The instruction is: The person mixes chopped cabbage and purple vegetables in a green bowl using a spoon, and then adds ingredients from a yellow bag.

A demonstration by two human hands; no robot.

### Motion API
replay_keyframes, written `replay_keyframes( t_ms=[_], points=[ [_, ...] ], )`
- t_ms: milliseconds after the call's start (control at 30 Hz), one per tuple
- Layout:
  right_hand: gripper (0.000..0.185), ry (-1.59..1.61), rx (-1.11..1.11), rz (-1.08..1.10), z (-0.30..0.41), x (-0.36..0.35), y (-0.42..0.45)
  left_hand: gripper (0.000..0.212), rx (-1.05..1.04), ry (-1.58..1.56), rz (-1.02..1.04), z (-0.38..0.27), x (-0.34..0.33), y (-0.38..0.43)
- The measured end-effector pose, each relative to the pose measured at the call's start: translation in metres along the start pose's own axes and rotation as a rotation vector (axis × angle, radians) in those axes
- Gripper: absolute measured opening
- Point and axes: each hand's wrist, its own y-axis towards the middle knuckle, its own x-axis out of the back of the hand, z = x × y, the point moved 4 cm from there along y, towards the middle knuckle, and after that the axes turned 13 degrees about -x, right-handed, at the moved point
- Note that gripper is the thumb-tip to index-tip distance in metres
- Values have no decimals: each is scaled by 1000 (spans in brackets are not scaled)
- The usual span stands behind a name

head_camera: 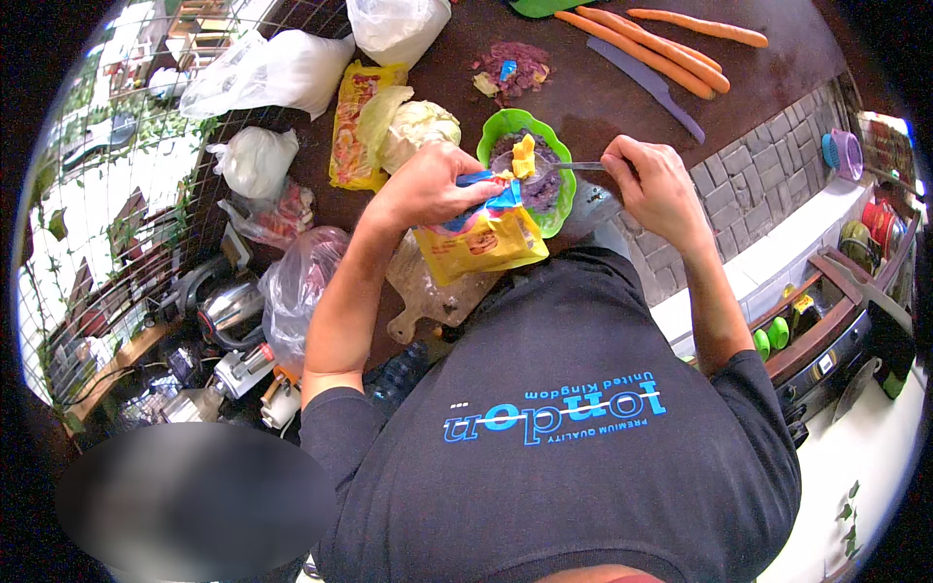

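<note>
My left hand point(444, 182) grips the top of a yellow and blue plastic packet point(481, 244), tilted beside the near left rim of a green scalloped bowl point(560, 218). A lump of soft yellow spread point(523, 157) is at the packet's opening, touching or just above the spoon; which, I cannot tell. My right hand point(649, 178) holds the handle of a clear spoon point(572, 166), its head over the bowl. Inside the bowl lies a dark purplish chopped or minced mixture point(543, 191). My left thumb and fingers cover part of the packet.
A cabbage point(423, 127) and yellow packet point(357, 109) lie left, near white plastic bags point(291, 69). A wooden cutting board point(437, 291) is close to my body. Onion peelings point(514, 69), carrots point(656, 51) and a purple knife point(652, 91) lie beyond the bowl. An electric kettle point(233, 310) stands left.
</note>
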Motion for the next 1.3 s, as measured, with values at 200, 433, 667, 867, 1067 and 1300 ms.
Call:
replay_keyframes(
  t_ms=[200,433,667,867,1067,1300],
  points=[
    [16,8,12,13,0,1,1,35,109,-19,27,5,0,-13],
    [16,-70,31,16,4,1,4,31,64,119,-152,8,12,-58],
    [9,-320,-71,-58,-13,-33,0,30,202,263,-785,24,71,-153],
    [10,-301,-18,-126,-8,-58,-25,43,262,642,-1148,79,95,-216],
    [14,-287,-64,-184,-2,-67,-44,45,273,733,-1294,125,128,-219],
    [18,-256,-102,-215,6,-74,-59,38,403,688,-1013,147,176,-183]
  ],
)
